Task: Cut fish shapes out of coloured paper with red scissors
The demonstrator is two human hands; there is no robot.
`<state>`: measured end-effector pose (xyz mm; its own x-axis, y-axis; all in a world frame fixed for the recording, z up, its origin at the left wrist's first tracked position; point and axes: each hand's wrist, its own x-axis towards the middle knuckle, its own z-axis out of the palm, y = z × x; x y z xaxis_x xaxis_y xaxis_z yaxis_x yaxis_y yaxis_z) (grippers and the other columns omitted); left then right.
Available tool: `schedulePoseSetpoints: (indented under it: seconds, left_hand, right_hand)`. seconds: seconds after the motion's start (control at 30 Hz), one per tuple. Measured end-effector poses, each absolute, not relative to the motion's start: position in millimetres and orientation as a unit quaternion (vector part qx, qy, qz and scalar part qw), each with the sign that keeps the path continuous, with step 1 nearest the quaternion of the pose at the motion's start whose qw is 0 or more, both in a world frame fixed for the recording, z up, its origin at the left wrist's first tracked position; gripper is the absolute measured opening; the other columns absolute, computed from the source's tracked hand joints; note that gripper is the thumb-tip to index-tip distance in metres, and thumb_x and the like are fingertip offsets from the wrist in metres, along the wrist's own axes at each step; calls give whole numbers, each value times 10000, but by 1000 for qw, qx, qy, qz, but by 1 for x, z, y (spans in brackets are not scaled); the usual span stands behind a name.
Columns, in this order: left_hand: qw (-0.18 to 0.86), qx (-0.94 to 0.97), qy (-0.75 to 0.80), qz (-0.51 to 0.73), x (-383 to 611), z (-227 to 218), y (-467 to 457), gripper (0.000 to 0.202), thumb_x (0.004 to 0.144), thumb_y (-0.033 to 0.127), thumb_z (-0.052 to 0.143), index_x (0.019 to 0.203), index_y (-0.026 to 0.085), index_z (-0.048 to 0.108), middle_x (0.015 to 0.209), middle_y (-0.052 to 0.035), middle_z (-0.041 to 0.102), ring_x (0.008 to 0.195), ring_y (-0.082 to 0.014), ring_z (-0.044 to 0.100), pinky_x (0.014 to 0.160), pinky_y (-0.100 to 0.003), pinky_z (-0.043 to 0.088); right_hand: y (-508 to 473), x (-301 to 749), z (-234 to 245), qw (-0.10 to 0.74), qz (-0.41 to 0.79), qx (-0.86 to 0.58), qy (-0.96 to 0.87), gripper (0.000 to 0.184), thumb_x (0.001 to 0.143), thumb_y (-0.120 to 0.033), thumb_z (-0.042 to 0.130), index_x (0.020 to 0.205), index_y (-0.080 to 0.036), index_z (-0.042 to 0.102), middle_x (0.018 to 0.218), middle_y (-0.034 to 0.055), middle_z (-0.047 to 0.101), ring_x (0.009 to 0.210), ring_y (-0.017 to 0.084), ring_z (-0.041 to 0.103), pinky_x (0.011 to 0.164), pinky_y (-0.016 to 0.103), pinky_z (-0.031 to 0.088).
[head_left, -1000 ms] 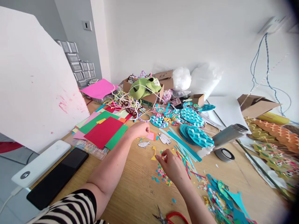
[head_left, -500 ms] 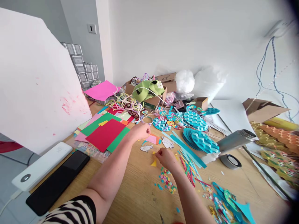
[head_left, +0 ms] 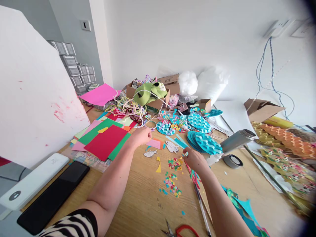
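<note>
My left hand [head_left: 142,135] is closed in a fist beside pink and orange paper scraps [head_left: 155,143]; whatever it may hold is hidden. My right hand [head_left: 196,159] reaches down with bent fingers over light-blue paper strips [head_left: 179,141] and thin red and green strips [head_left: 195,177]. Its fingertips are curled in, and I cannot make out what lies between them. Between the hands lie two paper fish outlines, one grey-patterned [head_left: 150,153] and one white [head_left: 172,146]. A curved yellow scrap [head_left: 158,165] and piles of coloured paper dots [head_left: 172,184] are closer to me.
Red-handled scissors [head_left: 185,230] and a pen [head_left: 202,210] lie near the front edge. On the right are blue wavy paper ovals [head_left: 209,143], a metal flask [head_left: 238,141] and a tape roll [head_left: 232,161]. Coloured sheets [head_left: 106,142], a phone [head_left: 54,197] and a white power bank [head_left: 32,181] are left.
My right hand has moved right, from beside the yellow scrap to the paper strips, uncovering more dots. My left hand stays in a fist. The view has turned right, bringing scissors and pen in.
</note>
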<state>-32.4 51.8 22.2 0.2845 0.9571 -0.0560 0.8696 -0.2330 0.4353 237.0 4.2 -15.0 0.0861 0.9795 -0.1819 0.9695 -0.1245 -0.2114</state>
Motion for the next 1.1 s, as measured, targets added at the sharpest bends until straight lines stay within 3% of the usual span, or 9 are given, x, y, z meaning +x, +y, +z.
schedulePoseSetpoints:
  seconds: [0.13, 0.23, 0.33, 0.73, 0.87, 0.97, 1.1]
  left_hand:
    - [194, 777, 588, 110, -32, 21, 52, 137, 732, 126, 574, 728, 198, 690, 786, -32, 717, 737, -154, 646, 677, -230, 459]
    - [195, 776, 589, 109, -32, 20, 53, 136, 729, 122, 578, 731, 202, 687, 775, -20, 715, 712, -142, 642, 665, -220, 456]
    - [195, 773, 593, 113, -33, 18, 54, 136, 731, 129, 575, 744, 204, 688, 779, -17, 716, 709, -141, 640, 651, -219, 452]
    - [182, 737, 638, 130, -55, 19, 59, 144, 741, 154, 580, 799, 206, 702, 821, -33, 724, 754, -154, 658, 725, -227, 481]
    - [170, 719, 661, 136, -62, 17, 63, 176, 766, 158, 555, 848, 209, 703, 872, -48, 727, 819, -177, 665, 756, -246, 483]
    - [160, 706, 676, 137, -64, 14, 66, 230, 794, 143, 515, 903, 218, 703, 959, -55, 725, 907, -181, 662, 790, -247, 480]
    - [168, 700, 685, 115, -61, 7, 69, 242, 799, 132, 523, 918, 214, 718, 991, -67, 724, 952, -189, 661, 820, -254, 484]
  right_hand:
    - [3, 235, -25, -34, 131, -705, -696, 225, 823, -98, 613, 1027, -177, 666, 1039, 88, 670, 942, 222, 645, 749, 297, 450]
    - [5, 237, -32, -69, 129, -693, -706, 170, 892, -200, 622, 1053, -152, 644, 1116, 79, 646, 958, 204, 637, 819, 358, 508]
    - [10, 242, -39, -97, 132, -683, -712, 211, 931, -290, 603, 1084, -148, 633, 1130, 68, 648, 952, 197, 644, 827, 400, 545]
    - [11, 248, -48, -106, 122, -672, -723, 249, 943, -305, 587, 1141, -157, 618, 1151, 76, 647, 976, 206, 648, 841, 411, 550]
    - [12, 251, -43, -80, 118, -680, -719, 200, 943, -299, 586, 1065, -148, 636, 1078, 58, 663, 932, 190, 649, 822, 392, 543]
    - [11, 252, -37, -54, 112, -685, -718, 111, 937, -170, 541, 916, -128, 641, 964, 73, 675, 893, 184, 638, 796, 330, 495]
    - [6, 248, -28, -22, 119, -682, -721, 169, 883, -75, 486, 793, -162, 598, 857, 93, 682, 820, 199, 633, 674, 267, 413]
